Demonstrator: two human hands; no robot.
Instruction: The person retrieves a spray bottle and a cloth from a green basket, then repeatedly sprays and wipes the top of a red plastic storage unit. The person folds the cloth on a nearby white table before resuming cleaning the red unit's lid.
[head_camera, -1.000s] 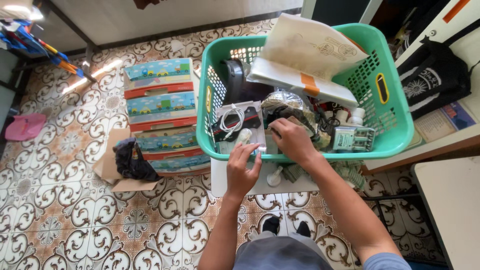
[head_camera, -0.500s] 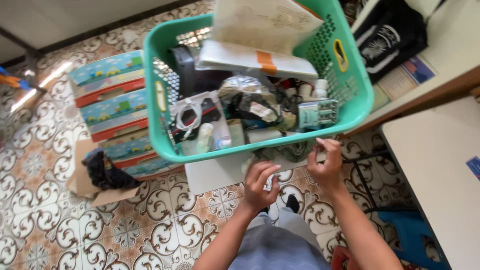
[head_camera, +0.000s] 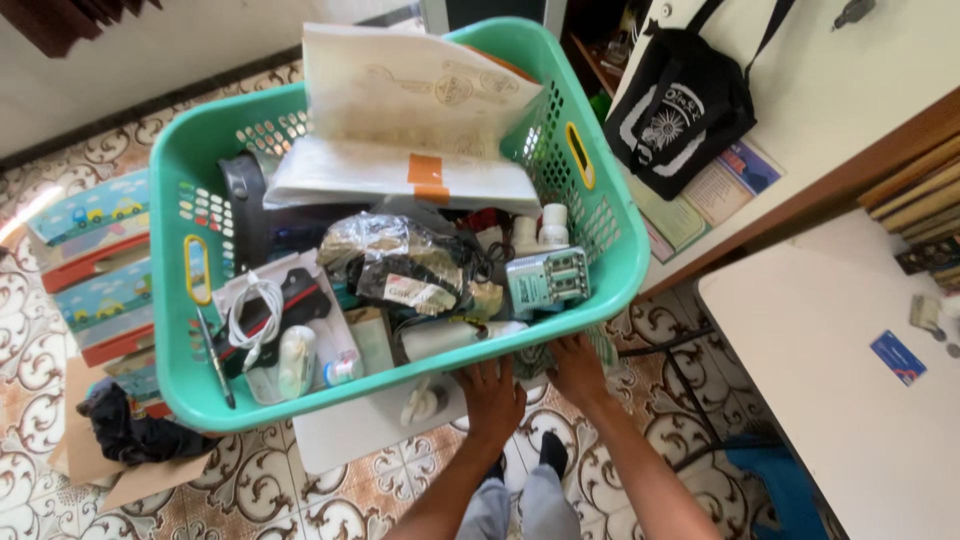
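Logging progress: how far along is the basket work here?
Done: green basket already packed full, papers on top. In hand: left hand and right hand under its near rim, fingertips hidden. Left: basket sits above the white board; lift not evident.

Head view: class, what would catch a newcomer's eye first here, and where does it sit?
A big green plastic basket fills the centre, heaped with clutter: a crumpled foil bag in the middle and a white coiled cable at its left. Below its near rim, the left hand and right hand reach under it. A black bag hangs at upper right.
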